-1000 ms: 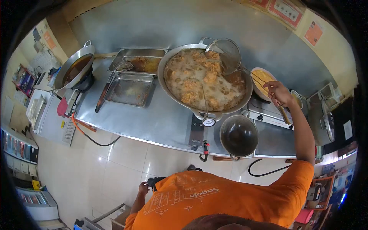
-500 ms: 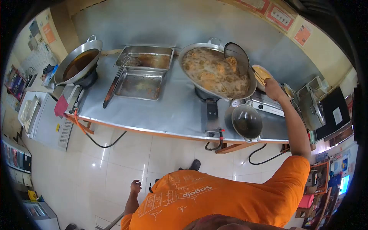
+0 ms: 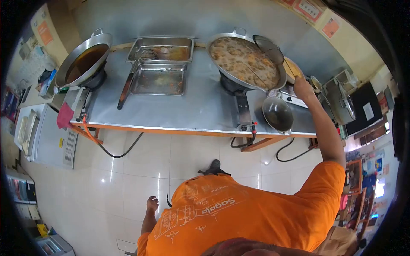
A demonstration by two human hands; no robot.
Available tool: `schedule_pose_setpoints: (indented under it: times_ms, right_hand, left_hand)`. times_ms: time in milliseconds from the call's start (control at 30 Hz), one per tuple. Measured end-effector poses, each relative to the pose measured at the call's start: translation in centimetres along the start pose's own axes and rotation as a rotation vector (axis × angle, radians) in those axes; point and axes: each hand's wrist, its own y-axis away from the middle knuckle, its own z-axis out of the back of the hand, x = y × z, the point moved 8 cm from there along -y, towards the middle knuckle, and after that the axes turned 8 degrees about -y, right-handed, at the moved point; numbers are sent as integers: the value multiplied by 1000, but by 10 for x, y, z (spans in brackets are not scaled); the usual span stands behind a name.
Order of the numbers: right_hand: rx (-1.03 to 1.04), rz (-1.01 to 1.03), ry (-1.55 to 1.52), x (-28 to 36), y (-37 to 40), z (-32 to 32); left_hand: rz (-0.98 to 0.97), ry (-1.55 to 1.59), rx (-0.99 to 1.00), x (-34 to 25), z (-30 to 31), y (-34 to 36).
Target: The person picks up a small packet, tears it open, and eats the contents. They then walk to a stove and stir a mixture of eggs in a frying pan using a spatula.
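Counter (image 3: 200, 106) now farther off; right hand (image 3: 302, 87) holds one skimmer (image 3: 268, 46) above one wok (image 3: 226, 73).

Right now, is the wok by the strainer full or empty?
Full: the wok, by the strainer, holds frothing oil and golden fried pieces nearly to its rim.

The right arm (image 3: 326, 128) stretches far forward from the shoulder, elbow almost straight. At its end the right hand (image 3: 302, 88) is curled closed, back of the hand up. The left arm (image 3: 147, 224) hangs low at the side, and the left hand (image 3: 152, 204) is loose, fingers relaxed and slightly spread.
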Motion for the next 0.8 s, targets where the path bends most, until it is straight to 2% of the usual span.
schedule_pose_setpoints:
  times_ms: [67, 100, 167, 233, 333, 433, 500, 533, 567, 667, 767, 800]
  right_hand:
    - [8, 1, -22, -21, -1, -4]
    - [-118, 118, -45, -19, 1, 6]
    - [172, -23, -176, -50, -1, -9]
    - [400, -271, -507, -69, 10, -10]
    - [494, -480, -870, -67, 30, 11]
    - [616, -622, -1082, -54, 35, -18]
    - [695, -682, -1166, -43, 36, -33]
    - [745, -650, -1194, -42, 35, -37]
    - [795, -618, -1221, -44, 34, -41]
    - [854, -608, -1331, -48, 21, -59]
    - [859, -617, -1472, -41, -1, -84]
    - [863, -599, -1499, -43, -7, -91]
  left_hand:
    - [19, 202, 66, 3, -14, -17]
    - [88, 265, 177, 0, -25, -20]
    - [47, 196, 147, -9, -36, -24]
    - [26, 163, 130, -18, -44, -28]
    - [112, 176, 235, -26, -53, -38]
    - [17, 127, 138, -37, -63, -41]
    - [-12, -134, 114, -42, -73, -38]
    - [-28, -262, 94, -50, -74, -38]
    - [-31, -244, 73, -56, -75, -37]
    - [-29, 98, 90, -60, -88, -47]
    - [-63, -102, 68, -72, -110, -44]
    - [-42, -82, 81, -78, -118, -43]
